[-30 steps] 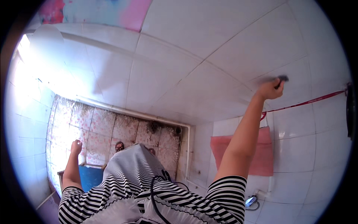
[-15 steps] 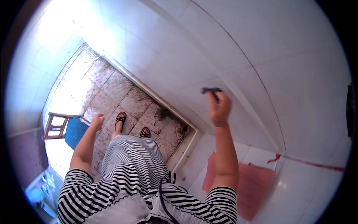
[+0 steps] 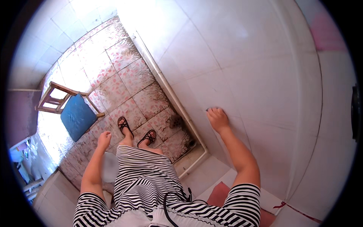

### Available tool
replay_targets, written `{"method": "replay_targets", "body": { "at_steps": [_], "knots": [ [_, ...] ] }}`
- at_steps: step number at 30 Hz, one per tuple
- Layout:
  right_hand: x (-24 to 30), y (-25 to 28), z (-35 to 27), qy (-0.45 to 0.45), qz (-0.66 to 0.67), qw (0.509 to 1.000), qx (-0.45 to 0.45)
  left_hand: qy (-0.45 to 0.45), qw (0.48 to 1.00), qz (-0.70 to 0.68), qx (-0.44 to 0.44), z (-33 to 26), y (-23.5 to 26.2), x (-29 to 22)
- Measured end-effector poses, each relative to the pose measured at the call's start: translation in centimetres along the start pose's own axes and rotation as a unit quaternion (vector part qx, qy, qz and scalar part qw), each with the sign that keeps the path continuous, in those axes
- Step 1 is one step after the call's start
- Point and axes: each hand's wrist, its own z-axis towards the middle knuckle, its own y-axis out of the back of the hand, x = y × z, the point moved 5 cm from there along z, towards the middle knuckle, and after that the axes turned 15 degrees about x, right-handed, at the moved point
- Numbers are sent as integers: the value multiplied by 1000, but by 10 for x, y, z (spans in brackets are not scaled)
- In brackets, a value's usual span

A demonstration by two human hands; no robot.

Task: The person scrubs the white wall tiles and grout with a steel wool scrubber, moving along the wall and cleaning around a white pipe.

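My right hand [image 3: 218,119] rests against the white tiled wall [image 3: 257,90], palm toward it and fingers bent. A small dark thing is in it; only a sliver shows beyond the fingertips, so its kind is hidden by the hand. My left hand [image 3: 104,139] hangs low on the left above the tiled floor, its fingers curled in with nothing visible in them. The closest thing to it is a wooden chair [image 3: 64,89] with a blue seat [image 3: 77,118].
A white pipe [image 3: 162,77] runs along the wall's foot. Pink-patterned floor tiles [image 3: 107,85] are stained dark near the drain hole [image 3: 192,144]. A red sheet [image 3: 219,193] lies by my right arm; a red string [image 3: 280,205] is near it. Purplish panel [image 3: 22,113] stands far left.
My right hand has come lower and onto the wall with the dark thing, now mostly covered. My view has shifted, bringing more of the wall and chair in. The left hand remains curled.
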Motion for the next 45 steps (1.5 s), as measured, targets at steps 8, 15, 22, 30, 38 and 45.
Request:
{"method": "replay_targets", "body": {
  "at_steps": [8, 15, 22, 30, 38, 45],
  "knots": [
    [-3, -88, 205, 105, -70, 986, 112, -80, 989, -124, 10, 93, -27, -47],
    [27, -95, 349, -30, -3, 997, 77, -115, 965, -237, -16, 183, -57, -17],
    [86, -232, 158, 205, -8, 946, 250, -195, 939, -285, -7, 311, -73, -42],
    [36, -104, 381, -44, -37, 995, -81, -261, 928, -265, -22, 416, -67, -93],
    [128, -285, 167, 106, -22, 973, 202, -330, 905, -266, -34, 424, -37, -121],
    [43, -122, 410, -29, -38, 987, -154, -301, 921, -246, -1, 424, -40, -122]
  ]
}}
